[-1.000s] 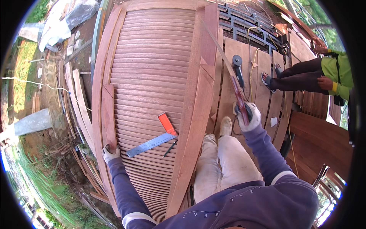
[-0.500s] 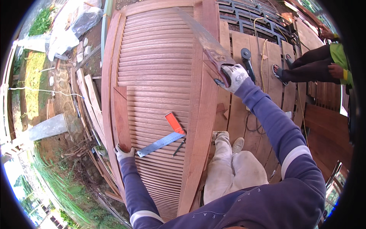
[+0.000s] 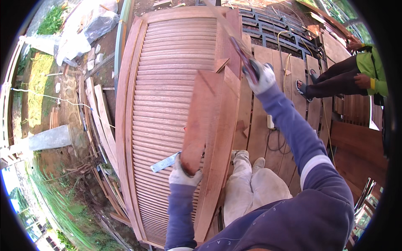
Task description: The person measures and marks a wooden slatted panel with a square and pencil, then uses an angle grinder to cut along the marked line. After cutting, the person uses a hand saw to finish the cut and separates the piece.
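A louvred wooden panel (image 3: 176,92) lies flat in front of me. My left hand (image 3: 184,173), in a white glove, grips the lower end of a short reddish wooden board (image 3: 199,113) held over the slats. A slanted line crosses the board near its far end. My right hand (image 3: 261,79), also gloved, is closed on the handle of a handsaw (image 3: 228,27), whose blade points up and away past the panel's far right corner. A metal try square (image 3: 164,162) lies on the slats, its orange handle mostly behind the board. A small triangular offcut (image 3: 221,65) rests on the right frame rail.
Wooden planks (image 3: 261,100) form the floor at right, with a yellow cable (image 3: 288,69) and small offcuts (image 3: 240,126). A person (image 3: 343,75) in a green top stands at far right. Dark metal frames (image 3: 268,27) lie behind. Loose timber and plastic sheeting (image 3: 90,31) are at left.
My left hand has carried the board from the panel's left rail across to the right, over the square. The handsaw has turned more edge-on in my right hand. A triangular offcut now shows on the right rail.
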`<state>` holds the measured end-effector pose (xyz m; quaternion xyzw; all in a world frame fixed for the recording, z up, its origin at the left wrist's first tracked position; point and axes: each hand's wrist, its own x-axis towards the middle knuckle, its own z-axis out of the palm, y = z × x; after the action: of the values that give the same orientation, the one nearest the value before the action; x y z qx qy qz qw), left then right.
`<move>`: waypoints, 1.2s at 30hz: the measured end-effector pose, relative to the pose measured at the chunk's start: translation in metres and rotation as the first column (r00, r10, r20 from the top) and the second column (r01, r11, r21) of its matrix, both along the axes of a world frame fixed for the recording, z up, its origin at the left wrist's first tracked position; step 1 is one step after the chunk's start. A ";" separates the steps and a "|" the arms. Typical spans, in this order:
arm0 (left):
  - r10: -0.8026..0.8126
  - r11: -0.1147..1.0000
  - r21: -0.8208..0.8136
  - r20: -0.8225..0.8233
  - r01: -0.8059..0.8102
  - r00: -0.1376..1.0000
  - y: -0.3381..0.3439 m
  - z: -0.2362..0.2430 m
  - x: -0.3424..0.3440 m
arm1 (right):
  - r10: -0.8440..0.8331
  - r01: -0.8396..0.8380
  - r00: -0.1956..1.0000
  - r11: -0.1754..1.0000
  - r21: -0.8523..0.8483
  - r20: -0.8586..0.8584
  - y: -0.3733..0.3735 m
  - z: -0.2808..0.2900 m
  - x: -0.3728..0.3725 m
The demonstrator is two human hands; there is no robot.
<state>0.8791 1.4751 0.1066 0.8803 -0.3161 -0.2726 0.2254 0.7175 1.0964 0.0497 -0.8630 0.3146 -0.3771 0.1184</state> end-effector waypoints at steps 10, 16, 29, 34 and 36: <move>-0.103 0.964 0.242 -0.035 0.109 0.994 -0.069 -0.064 -0.075 | -0.314 0.169 0.936 0.797 0.581 0.158 0.165 -0.018 -0.174; -0.191 0.966 0.224 0.283 0.129 0.940 -0.058 -0.087 -0.093 | -0.313 0.136 0.944 0.654 0.744 0.102 0.210 0.015 -0.209; 0.010 0.992 0.117 0.216 -0.036 0.976 -0.125 -0.101 -0.098 | -0.194 -0.100 0.937 0.644 0.758 0.289 0.224 0.032 -0.220; 0.037 0.989 0.131 0.266 -0.075 0.963 -0.120 -0.097 -0.097 | -0.112 -0.153 0.948 0.657 0.738 0.297 0.214 0.006 -0.216; 0.037 0.992 0.107 0.291 -0.071 0.956 -0.112 -0.097 -0.103 | -0.092 -0.180 0.948 0.632 0.754 0.304 0.213 0.000 -0.213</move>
<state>0.7762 1.3633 0.0095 0.9306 -0.3049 -0.1529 0.1327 0.5050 1.3093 0.0497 -0.6644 0.4011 -0.3350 0.5342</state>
